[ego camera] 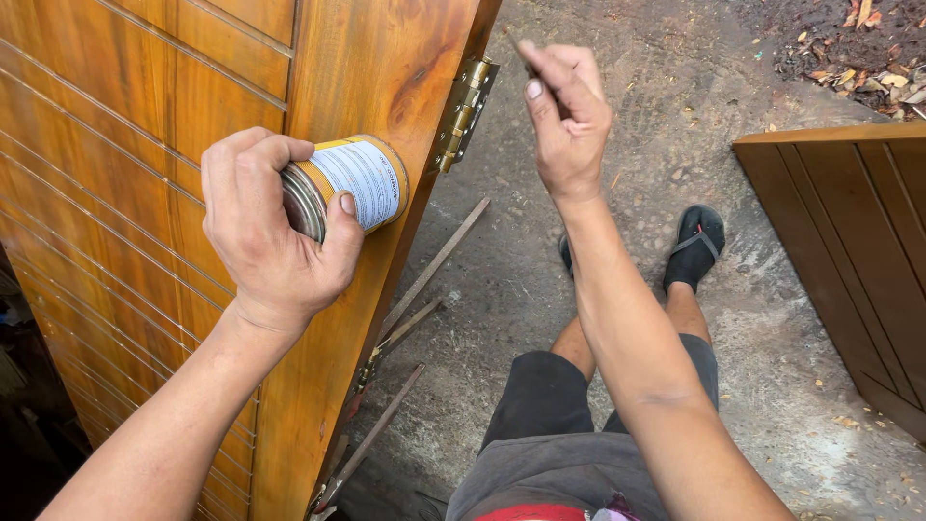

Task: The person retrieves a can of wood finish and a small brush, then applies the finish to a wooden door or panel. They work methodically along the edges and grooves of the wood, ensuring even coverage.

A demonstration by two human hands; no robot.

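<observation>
The left hand was wrapped around a small round tin with a pale label, fingers curled over its near rim and the thumb lying along its side. The tin lay on its side, its long axis running from the palm away and to the right, the far end pressed against the varnished wooden door. That door stood on edge, slanting from upper right to lower left under the hand.

The right hand was raised up and to the right of the tin, well apart from it, thumb and fingers pinched together on a thin dark stick whose tip poked out toward the upper left; what kind of tool it was could not be told. Between the two hands, just right of the tin, a brass hinge sat on the door's edge.

Below the left hand, thin metal rods lay on the concrete floor beside the door. Beyond the right forearm a foot in a dark shoe rested on the floor, and further right lay another wooden panel.
</observation>
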